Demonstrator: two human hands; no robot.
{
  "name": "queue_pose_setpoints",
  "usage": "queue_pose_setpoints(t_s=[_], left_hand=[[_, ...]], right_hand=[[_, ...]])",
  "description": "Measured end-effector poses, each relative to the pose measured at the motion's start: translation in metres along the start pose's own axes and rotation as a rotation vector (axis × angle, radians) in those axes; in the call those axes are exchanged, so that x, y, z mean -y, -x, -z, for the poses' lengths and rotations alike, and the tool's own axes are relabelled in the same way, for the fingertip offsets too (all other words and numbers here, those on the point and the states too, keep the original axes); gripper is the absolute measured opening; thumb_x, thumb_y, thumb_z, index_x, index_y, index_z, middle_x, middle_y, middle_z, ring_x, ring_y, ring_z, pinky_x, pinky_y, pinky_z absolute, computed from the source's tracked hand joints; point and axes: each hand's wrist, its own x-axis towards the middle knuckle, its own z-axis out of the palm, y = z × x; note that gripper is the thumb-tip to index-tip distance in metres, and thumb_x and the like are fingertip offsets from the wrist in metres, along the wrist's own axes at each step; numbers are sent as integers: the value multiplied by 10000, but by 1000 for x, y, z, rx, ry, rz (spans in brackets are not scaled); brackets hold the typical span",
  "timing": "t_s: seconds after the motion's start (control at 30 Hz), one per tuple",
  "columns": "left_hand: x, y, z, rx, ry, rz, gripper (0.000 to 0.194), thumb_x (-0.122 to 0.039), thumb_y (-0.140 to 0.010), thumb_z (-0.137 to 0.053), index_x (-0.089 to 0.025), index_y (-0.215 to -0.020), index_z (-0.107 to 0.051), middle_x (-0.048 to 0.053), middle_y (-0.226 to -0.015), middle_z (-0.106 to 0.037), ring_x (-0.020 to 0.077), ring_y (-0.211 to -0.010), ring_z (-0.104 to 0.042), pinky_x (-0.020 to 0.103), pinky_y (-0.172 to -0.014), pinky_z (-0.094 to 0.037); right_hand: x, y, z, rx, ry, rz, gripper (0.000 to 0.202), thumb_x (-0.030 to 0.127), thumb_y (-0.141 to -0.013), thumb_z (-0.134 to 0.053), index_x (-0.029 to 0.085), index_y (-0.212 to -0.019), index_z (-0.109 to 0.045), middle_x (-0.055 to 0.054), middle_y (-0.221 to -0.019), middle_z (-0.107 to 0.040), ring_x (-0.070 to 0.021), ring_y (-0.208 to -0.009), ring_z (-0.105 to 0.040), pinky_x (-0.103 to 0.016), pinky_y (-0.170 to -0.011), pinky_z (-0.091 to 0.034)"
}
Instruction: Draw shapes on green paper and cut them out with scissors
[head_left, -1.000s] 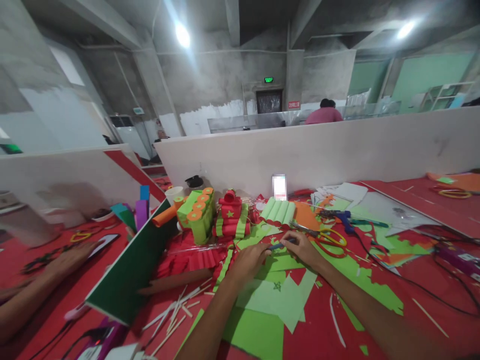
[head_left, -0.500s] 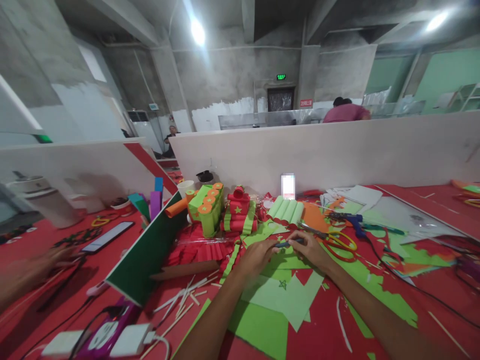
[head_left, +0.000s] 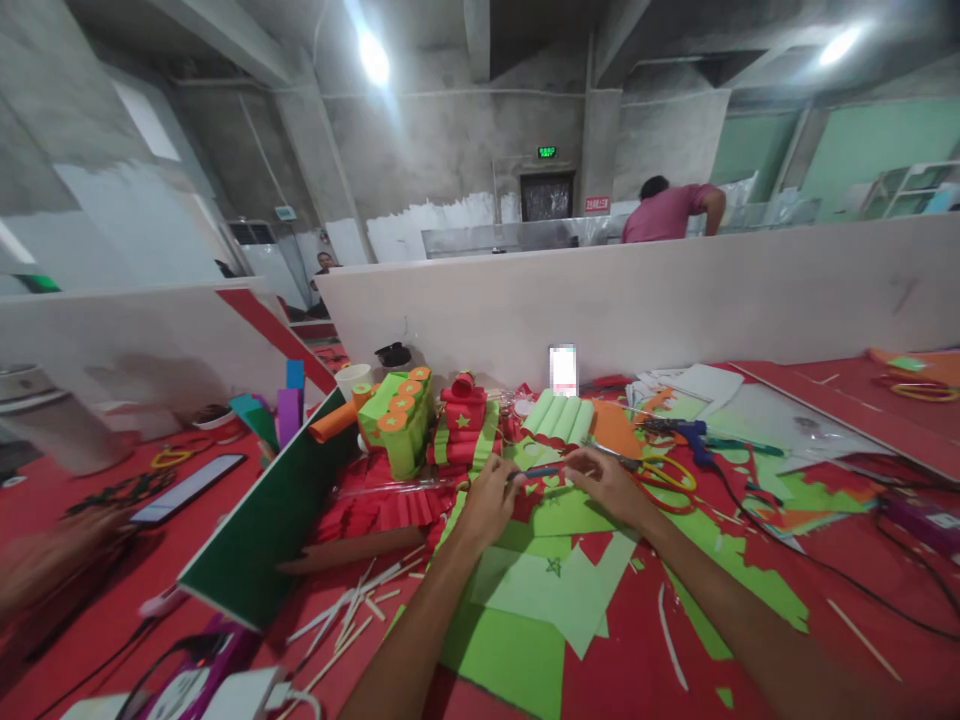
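The left hand's fingers pinch one end of a slim dark-blue rod (head_left: 544, 473), held nearly level above the green sheets; the left hand (head_left: 489, 502) is bent over it from the near side. The right hand (head_left: 609, 484) is at the rod's other end, thumb and fingers curled close together; whether they grip the tip or only sit beside it, I cannot tell.

Beneath the hands lies a bright green sheet (head_left: 574, 512), and nearer the wearer a pale green sheet (head_left: 514, 585) bears a drawn star (head_left: 553, 567). A larger green sheet (head_left: 510, 655) lies partly under that one.

Just beyond the fingers is a row of pale green rolls (head_left: 559, 420), with a lit phone (head_left: 563, 372) upright behind it. To the right of the rolls are scissors with yellow and red handles (head_left: 670, 474) and a blue glue gun (head_left: 696, 438).

Left of the rolls stand a red model with a star (head_left: 463, 430) and a green-and-orange model (head_left: 400, 425). Thin pale sticks (head_left: 352, 618) are scattered on the red bench (head_left: 622, 655), near a leaning dark green board (head_left: 262, 530). Past that board, another person's hand (head_left: 71, 550) is near a flat phone (head_left: 189, 488).
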Motion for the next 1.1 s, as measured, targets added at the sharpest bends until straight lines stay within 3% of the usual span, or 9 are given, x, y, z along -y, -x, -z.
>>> queue_pose_setpoints(t_s=[0.07, 0.23, 0.37, 0.47, 0.57, 0.7, 0.9, 1.0, 1.1], left_hand=[[8, -2, 3, -21, -82, 56, 307, -322, -960, -324, -175, -952, -594, 78, -1000, -529, 179, -860, -571, 289, -768, -446], [15, -2, 5, 18, -295, 159, 370, -374, -969, -260, -195, -967, -584, 79, -1041, -524, 180, -787, -595, 288, -667, -431], [14, 0, 3, 79, -434, 145, 334, -371, -941, -340, -179, -919, -613, 104, -1023, -553, 235, -888, -590, 331, -734, -435], [10, 0, 1, 31, -470, 77, 219, -293, -892, -455, -176, -973, -620, 116, -1044, -578, 272, -1047, -524, 362, -860, -406], [3, 2, -3, 11, -367, -5, 247, -262, -897, -452, -181, -1079, -597, 114, -1081, -593, 259, -1076, -505, 362, -922, -377], [-8, 8, -15, 132, -95, -142, 333, -318, -910, -450, -198, -1212, -521, 96, -1130, -606, 234, -1069, -526, 336, -912, -401], [-7, 12, -32, 150, 104, -180, 465, -228, -830, -543, -198, -1289, -473, 107, -1197, -574, 250, -1135, -488, 367, -962, -387], [-4, 9, -34, 145, 205, -173, 469, -177, -815, -527, -204, -1282, -492, 94, -1157, -593, 237, -1064, -524, 351, -920, -409], [-2, 5, -36, 134, 313, -147, 463, -147, -803, -516, -220, -1260, -516, 44, -958, -620, 190, -861, -564, 294, -786, -438]], right_hand=[[-3, 1, 8, 16, 133, 8, 284, 425, -802, -622, 215, -993, -642, -66, -955, -684, -227, -872, -623, -336, -765, -478], [-2, 8, 17, 240, 476, 83, 422, 419, -713, -718, 239, -1086, -638, -83, -1119, -652, -286, -1031, -572, -395, -895, -410], [1, 9, 14, 306, 612, 104, 474, 416, -709, -731, 263, -1143, -613, -82, -1208, -611, -304, -1096, -528, -421, -934, -363], [-2, 7, 12, 322, 646, 101, 500, 433, -705, -739, 259, -1153, -603, -77, -1145, -635, -295, -1054, -543, -423, -920, -364], [-6, 6, 11, 324, 643, 141, 534, 448, -710, -739, 250, -1183, -591, -83, -1174, -619, -294, -1089, -524, -422, -945, -346], [-8, 7, 11, 330, 605, 189, 548, 450, -734, -725, 244, -1218, -571, -88, -1252, -583, -291, -1152, -493, -411, -980, -329], [-12, 4, 10, 356, 557, 207, 539, 445, -722, -740, 251, -1201, -585, -83, -1235, -585, -292, -1149, -495, -426, -996, -333], [-11, 3, 8, 358, 494, 261, 503, 411, -728, -743, 243, -1180, -598, -83, -1216, -584, -281, -1140, -502, -408, -990, -360], [-8, 5, 6, 341, 434, 280, 490, 342, -758, -716, 240, -1216, -572, -85, -1213, -564, -268, -1134, -507, -401, -986, -382]])
